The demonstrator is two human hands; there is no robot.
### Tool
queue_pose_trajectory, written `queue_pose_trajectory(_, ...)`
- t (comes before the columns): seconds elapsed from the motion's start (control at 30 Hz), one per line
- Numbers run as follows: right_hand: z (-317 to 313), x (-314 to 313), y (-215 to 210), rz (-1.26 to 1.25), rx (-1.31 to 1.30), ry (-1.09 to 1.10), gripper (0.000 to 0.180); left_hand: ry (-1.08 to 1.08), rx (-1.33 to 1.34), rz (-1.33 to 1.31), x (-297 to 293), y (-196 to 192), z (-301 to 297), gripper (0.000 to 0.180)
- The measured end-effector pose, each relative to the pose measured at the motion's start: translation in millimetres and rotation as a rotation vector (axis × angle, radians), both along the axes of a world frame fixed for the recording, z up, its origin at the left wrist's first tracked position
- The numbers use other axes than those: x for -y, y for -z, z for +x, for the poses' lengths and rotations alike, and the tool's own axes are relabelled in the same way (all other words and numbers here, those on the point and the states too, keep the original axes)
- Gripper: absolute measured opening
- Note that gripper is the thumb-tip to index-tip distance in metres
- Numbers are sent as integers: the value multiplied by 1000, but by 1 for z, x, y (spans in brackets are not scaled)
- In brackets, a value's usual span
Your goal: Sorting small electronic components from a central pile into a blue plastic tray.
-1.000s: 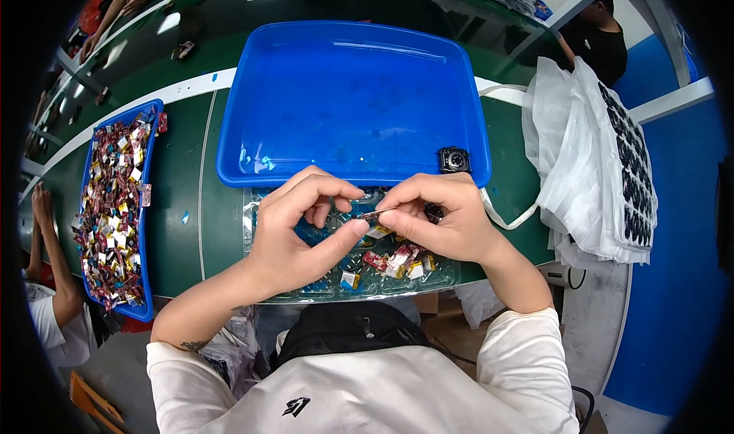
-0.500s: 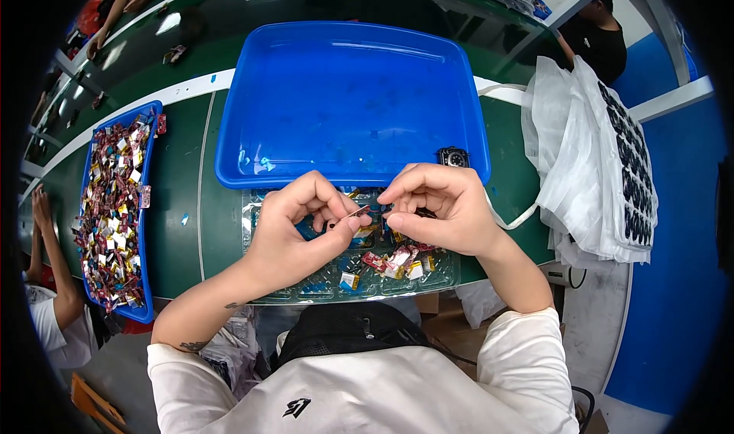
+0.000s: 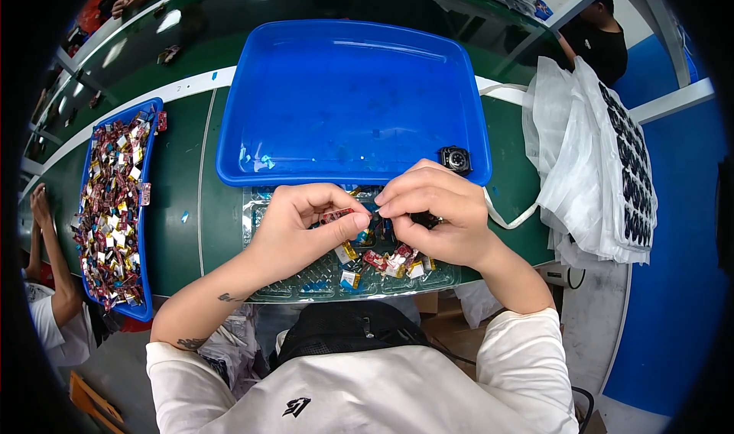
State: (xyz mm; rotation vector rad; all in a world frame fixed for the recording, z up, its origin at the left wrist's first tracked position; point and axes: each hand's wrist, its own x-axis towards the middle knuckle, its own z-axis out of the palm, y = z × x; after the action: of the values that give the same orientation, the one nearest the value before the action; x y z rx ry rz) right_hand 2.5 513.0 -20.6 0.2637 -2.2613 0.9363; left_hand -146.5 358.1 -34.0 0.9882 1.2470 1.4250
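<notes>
Between the thumb and fingers of my left hand (image 3: pixel 306 224) is a small red circuit board (image 3: pixel 335 215), its near part covered by the fingers. My right hand (image 3: pixel 443 212) is closed in a pinch, its fingertips almost meeting those of the left. Whatever the right fingertips grip is too small to make out. A dark piece (image 3: pixel 425 219) shows beneath the curled right fingers; whether it is held there cannot be told. Below both hands, red boards (image 3: pixel 396 260) with white-and-yellow parts attached lie on a clear plastic tray (image 3: pixel 283 290).
A large blue bin (image 3: pixel 352 98) stands just beyond my hands, with a small black camera-like device (image 3: pixel 454 160) in its near right corner. At left, a blue tray (image 3: pixel 148 258) is heaped with boards. White sheets with black pieces (image 3: pixel 627 159) stand at right. Other people work nearby.
My right fingers have closed into a pinch and moved left toward the left fingertips. My left hand has turned the board slightly. A yellow-and-white piece on the tray now shows below the left hand.
</notes>
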Motion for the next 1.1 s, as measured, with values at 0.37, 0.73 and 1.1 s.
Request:
queue_pose_trajectory(0.37,9,12,0,-873,337,-62,12,-71,-14,6,1,-3,0,9)
queue_pose_trajectory(0.73,8,15,0,-984,402,-115,11,-65,-70,36,2,-1,1,11)
queue_pose_trajectory(1.1,7,19,1,-828,440,-39,9,28,-206,72,1,2,1,7)
